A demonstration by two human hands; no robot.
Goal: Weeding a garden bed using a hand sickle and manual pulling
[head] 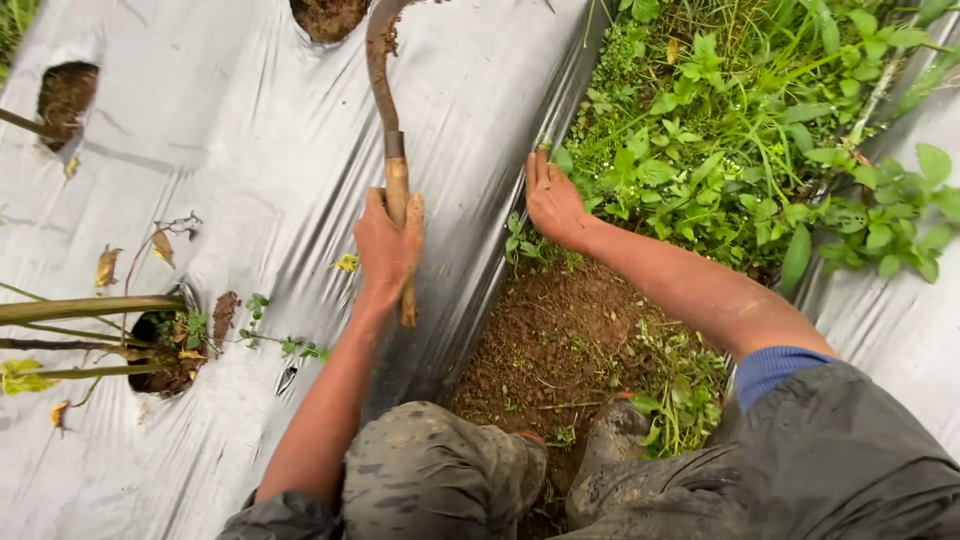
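Observation:
My left hand [388, 245] grips the wooden handle of a sickle [385, 110], whose curved, soil-stained blade arcs up over the grey plastic mulch sheet [250, 150]. My right hand [552, 200] reaches into the green weeds [720, 130] at the sheet's edge, fingers flat among the leaves and holding nothing that I can see. Bare brown soil [555, 340] lies in the furrow just below that hand. My knees in muddy trousers [440, 475] fill the lower middle.
Round holes [65, 95] in the sheet expose soil; one at the left [165, 345] holds plant stems and small weeds. Bamboo-like stalks [90, 308] cross from the left edge. A second plastic sheet [900, 320] lies at the right beyond the weeds.

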